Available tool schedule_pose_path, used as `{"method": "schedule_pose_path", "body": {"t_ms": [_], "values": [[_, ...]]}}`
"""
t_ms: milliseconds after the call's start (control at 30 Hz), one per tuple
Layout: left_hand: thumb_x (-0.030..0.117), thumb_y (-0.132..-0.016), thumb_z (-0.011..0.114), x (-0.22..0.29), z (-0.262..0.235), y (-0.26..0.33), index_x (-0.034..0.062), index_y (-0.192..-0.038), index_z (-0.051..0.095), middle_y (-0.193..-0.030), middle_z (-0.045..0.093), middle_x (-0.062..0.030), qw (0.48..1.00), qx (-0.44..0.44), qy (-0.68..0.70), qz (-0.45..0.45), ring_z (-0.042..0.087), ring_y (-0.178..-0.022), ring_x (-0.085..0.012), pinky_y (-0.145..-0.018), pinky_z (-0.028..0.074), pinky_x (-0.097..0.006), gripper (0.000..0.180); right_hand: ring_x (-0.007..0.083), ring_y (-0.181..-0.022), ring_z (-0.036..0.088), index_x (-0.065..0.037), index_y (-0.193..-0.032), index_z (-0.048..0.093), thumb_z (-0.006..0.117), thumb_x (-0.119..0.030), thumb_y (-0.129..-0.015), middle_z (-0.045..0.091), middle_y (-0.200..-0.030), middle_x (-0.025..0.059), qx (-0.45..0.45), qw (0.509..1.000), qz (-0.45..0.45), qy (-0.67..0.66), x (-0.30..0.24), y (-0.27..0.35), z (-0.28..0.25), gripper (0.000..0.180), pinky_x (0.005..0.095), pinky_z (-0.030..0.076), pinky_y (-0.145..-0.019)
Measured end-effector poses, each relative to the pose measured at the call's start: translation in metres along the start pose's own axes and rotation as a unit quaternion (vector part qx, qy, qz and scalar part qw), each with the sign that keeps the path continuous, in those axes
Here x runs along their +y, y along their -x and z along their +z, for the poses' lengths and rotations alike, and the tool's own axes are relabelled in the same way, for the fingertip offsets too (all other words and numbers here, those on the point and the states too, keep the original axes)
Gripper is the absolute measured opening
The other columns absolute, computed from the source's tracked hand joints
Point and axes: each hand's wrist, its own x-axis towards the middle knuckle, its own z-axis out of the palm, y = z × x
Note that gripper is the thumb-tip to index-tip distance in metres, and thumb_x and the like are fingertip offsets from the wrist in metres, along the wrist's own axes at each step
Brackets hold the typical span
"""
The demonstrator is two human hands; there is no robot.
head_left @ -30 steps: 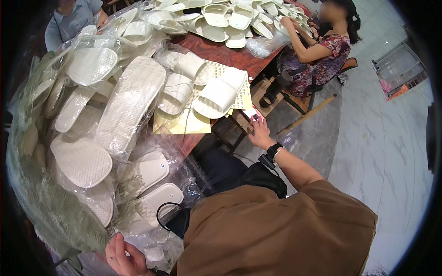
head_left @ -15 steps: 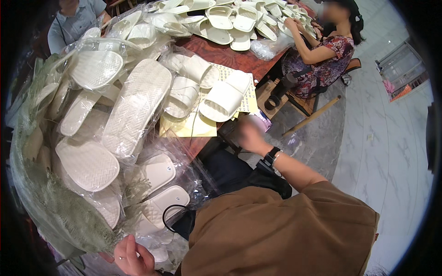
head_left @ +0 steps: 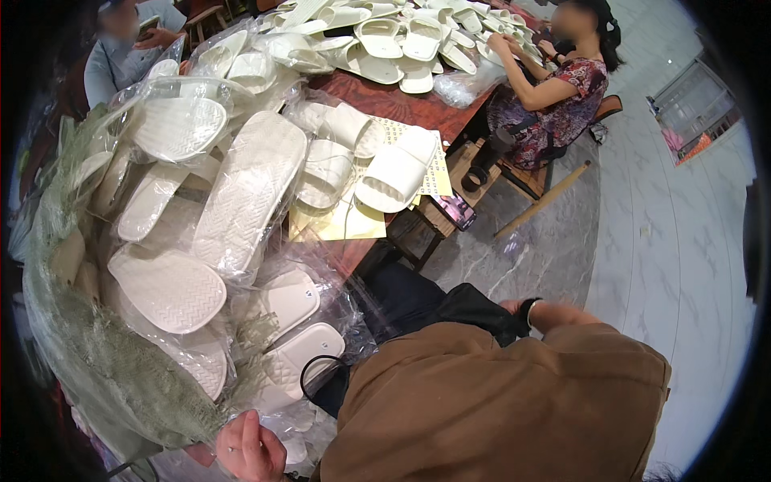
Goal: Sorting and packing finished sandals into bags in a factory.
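Observation:
My left hand is closed at the lower end of a green mesh sack, fingers curled over its edge. The sack lies open along a heap of white slide slippers in clear plastic bags. My right hand is low beside my dark trouser leg; only a little of it shows past a black wristband, and its fingers are hidden. Nearest my left hand, a bagged pair of slippers rests sole-down. Beyond, an unbagged white pair sits on yellow label sheets.
More white slippers are piled across the dark red table. A phone lies on a wooden stool. A co-worker in a patterned top sits at the far right; another person is at the far left.
My right hand has moved away from the phone, down and back toward my side. The phone now lies uncovered. My left hand stays at the sack's edge as the view shifts slightly.

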Motion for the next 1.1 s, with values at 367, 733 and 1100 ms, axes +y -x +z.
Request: {"method": "schedule_pose_path", "body": {"t_ms": [367, 733, 1100], "values": [[-0.002, -0.077, 0.063, -0.013, -0.001, -0.024, 0.0069, -0.099, 0.068, -0.076, 0.063, -0.0128, 0.998, 0.012, 0.018, 0.053, 0.060, -0.061, -0.0327, -0.051, 0.047, -0.041, 0.025, 0.0254, -0.089, 0.066, -0.009, -0.114, 0.069, 0.058, -0.040, -0.091, 0.070, -0.103, 0.0101, -0.096, 0.988, 0.089, 0.080, -0.080, 0.074, 0.150, 0.040, 0.0378, 0.052, -0.083], [0.002, -0.075, 0.066, -0.033, -0.005, -0.046, 0.0084, -0.105, 0.069, -0.069, 0.059, -0.0092, 0.994, -0.020, 0.076, 0.077, 0.056, -0.058, -0.0284, -0.050, 0.046, -0.041, 0.031, 0.0276, -0.089, 0.066, -0.009, -0.112, 0.069, 0.057, -0.040, -0.091, 0.070, -0.101, 0.0117, -0.013, 0.979, 0.106, 0.174, -0.108, 0.089, 0.153, 0.039, 0.0381, 0.052, -0.082], [0.001, -0.076, 0.064, -0.033, -0.014, -0.041, 0.0100, -0.106, 0.066, -0.081, 0.063, -0.0087, 0.992, -0.091, 0.090, 0.021, 0.061, -0.071, -0.0281, -0.059, 0.050, -0.040, 0.032, 0.0298, -0.088, 0.066, -0.008, -0.110, 0.070, 0.057, -0.039, -0.091, 0.071, -0.099, 0.0133, 0.029, 0.964, 0.137, 0.226, -0.096, 0.120, 0.139, 0.039, 0.0384, 0.052, -0.081]]}}
